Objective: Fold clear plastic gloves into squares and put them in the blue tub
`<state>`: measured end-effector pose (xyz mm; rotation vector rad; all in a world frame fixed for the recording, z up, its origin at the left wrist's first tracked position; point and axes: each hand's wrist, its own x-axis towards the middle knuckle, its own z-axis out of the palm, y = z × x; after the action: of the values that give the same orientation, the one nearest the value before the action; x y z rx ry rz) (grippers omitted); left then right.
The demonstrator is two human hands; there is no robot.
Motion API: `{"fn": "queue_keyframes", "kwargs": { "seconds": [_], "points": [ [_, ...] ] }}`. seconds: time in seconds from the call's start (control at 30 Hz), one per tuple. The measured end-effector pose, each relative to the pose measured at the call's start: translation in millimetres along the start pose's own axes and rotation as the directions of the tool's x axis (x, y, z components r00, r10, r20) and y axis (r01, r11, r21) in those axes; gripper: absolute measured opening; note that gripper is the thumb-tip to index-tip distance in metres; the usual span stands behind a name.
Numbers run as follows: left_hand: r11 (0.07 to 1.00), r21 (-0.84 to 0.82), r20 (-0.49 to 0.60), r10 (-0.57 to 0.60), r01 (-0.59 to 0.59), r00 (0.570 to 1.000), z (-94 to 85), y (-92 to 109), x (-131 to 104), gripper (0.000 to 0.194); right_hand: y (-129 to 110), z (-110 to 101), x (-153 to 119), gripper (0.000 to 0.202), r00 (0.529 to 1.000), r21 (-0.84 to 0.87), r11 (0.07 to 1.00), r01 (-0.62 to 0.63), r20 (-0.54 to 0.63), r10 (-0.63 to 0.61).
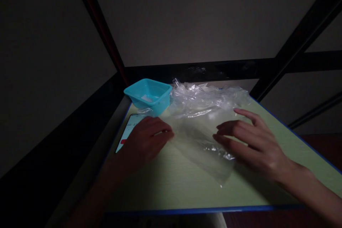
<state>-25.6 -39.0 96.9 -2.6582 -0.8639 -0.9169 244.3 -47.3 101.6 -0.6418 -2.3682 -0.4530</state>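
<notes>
A clear plastic bag lies slanted over the middle of the table, its near corner toward the front edge. My left hand pinches the bag's left edge between thumb and fingers. On the other side my right hand hovers over the bag's right part, fingers spread and slightly curled, with nothing gripped in them. Behind the bag rests a crumpled heap of clear plastic bags; where it ends and the single bag begins is hard to make out.
A turquoise plastic basin stands at the back left, with a small pale scrap inside. A phone showing a timer lies partly behind my left hand. The pale table has a blue edge and meets a dark-framed wall panel.
</notes>
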Motion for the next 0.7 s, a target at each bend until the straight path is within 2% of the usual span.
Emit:
{"fn": "queue_keyframes", "kwargs": {
  "seconds": [0.03, 0.1, 0.17, 0.27, 0.33, 0.4, 0.47, 0.53, 0.6, 0.67, 0.7],
  "points": [
    [0.999, 0.024, 0.065, 0.043, -0.044, 0.997, 4.1, 3.3, -4.9, 0.024, -0.8, 5.7, -8.4, 0.02, 0.998, 0.002, 1.0, 0.026, 0.055, -0.026],
    [0.995, 0.082, 0.235, 0.04, -0.061, 0.971, 15.4, 11.8, -12.7, 0.023, -0.7, 18.9, -24.8, 0.025, 0.994, 0.005, 0.999, 0.033, 0.101, -0.033],
    [0.988, 0.132, 0.424, 0.021, -0.084, 0.905, 28.6, 23.1, -17.1, 0.018, 1.0, 30.9, -39.2, 0.029, 0.989, 0.013, 0.999, 0.03, 0.142, -0.032],
    [0.977, 0.171, 0.562, 0.011, -0.13, 0.827, 46.0, 42.8, -18.8, 0.017, 5.9, 41.1, -55.8, 0.03, 0.974, 0.02, 1.0, 0.0, 0.227, -0.005],
    [0.976, 0.156, 0.615, 0.022, -0.149, 0.789, 51.6, 54.4, -18.1, 0.014, 11.2, 42.2, -64.8, 0.029, 0.959, 0.021, 1.0, 0.024, 0.283, -0.029],
    [0.989, 0.09, 0.643, 0.033, -0.118, 0.766, 49.6, 62.3, -15.9, 0.005, 18.1, 39.4, -73.0, 0.027, 0.936, 0.039, 0.998, 0.058, 0.346, -0.068],
    [0.999, -0.037, 0.664, 0.049, -0.033, 0.746, 41.2, 65.3, -11.0, 0.015, 25.5, 33.0, -79.2, 0.028, 0.91, 0.07, 0.997, 0.046, 0.408, -0.07],
    [0.984, -0.161, 0.691, 0.059, 0.073, 0.721, 31.8, 63.4, -3.1, 0.025, 31.4, 24.7, -81.2, 0.032, 0.901, 0.101, 0.995, -0.021, 0.434, -0.025],
    [0.97, -0.198, 0.686, 0.033, 0.143, 0.727, 29.2, 57.6, 6.6, 0.021, 32.8, 17.8, -77.0, 0.035, 0.91, 0.129, 0.981, -0.143, 0.406, 0.079],
    [0.969, -0.211, 0.643, 0.037, 0.13, 0.765, 39.0, 50.9, 15.1, 0.023, 27.4, 16.8, -66.9, 0.038, 0.907, 0.165, 0.934, -0.317, 0.34, 0.248],
    [0.975, -0.187, 0.6, 0.017, 0.119, 0.8, 48.8, 48.1, 18.1, 0.025, 22.2, 19.5, -60.7, 0.04, 0.877, 0.179, 0.887, -0.426, 0.321, 0.357]
  ]
}}
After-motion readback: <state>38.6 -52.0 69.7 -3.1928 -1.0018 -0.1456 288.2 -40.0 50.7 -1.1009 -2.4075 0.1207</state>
